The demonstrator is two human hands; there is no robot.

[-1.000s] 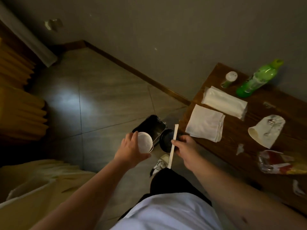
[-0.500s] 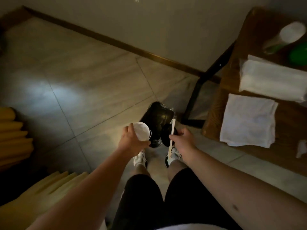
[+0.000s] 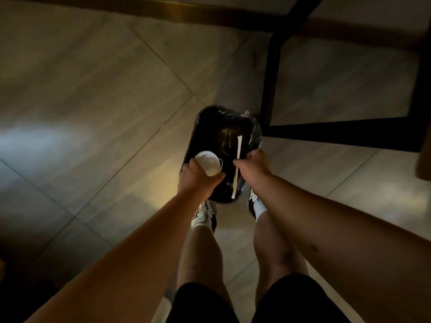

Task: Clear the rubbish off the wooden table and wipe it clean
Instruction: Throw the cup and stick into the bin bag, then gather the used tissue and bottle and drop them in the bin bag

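Observation:
A bin lined with a black plastic bag (image 3: 219, 134) stands on the tiled floor just in front of my feet. My left hand (image 3: 198, 180) holds a white face mask (image 3: 208, 162) over the bin's near left edge. My right hand (image 3: 253, 166) pinches a long thin white paper-wrapped stick (image 3: 237, 164) over the bin's opening. A small corner of the wooden table (image 3: 423, 164) shows at the right edge; its top is out of view.
The table's black metal frame (image 3: 268, 78) stands right of the bin, with a bar along the floor (image 3: 338, 134). A wooden skirting board (image 3: 186, 12) runs along the wall at the top. My shoes (image 3: 205, 215) are close behind the bin.
My view has tipped down from the table to the floor. Both hands have moved forward over the bin, still holding the mask and the stick.

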